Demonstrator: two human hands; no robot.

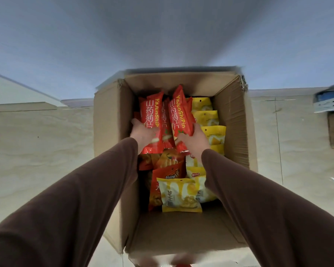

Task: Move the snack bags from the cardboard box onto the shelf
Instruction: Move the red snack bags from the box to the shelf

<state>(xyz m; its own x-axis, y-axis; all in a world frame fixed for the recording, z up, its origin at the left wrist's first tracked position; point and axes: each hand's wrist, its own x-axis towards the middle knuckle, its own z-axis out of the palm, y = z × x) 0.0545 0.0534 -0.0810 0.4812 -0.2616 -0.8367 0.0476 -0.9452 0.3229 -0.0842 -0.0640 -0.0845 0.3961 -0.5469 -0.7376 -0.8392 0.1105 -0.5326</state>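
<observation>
Your left hand (141,132) and right hand (194,140) clamp the red snack bags (163,120) at frame centre; they look light and crushable, so grip their sides gently.

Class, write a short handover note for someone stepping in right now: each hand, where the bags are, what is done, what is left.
Left hand and right hand grip a bunch of red bags from either side, inside the box.
Yellow bags and orange bags also lie in the box.
No shelf in view, so nothing visibly placed.
Left: lift the red bags out, shelve them, then the rest.
</observation>
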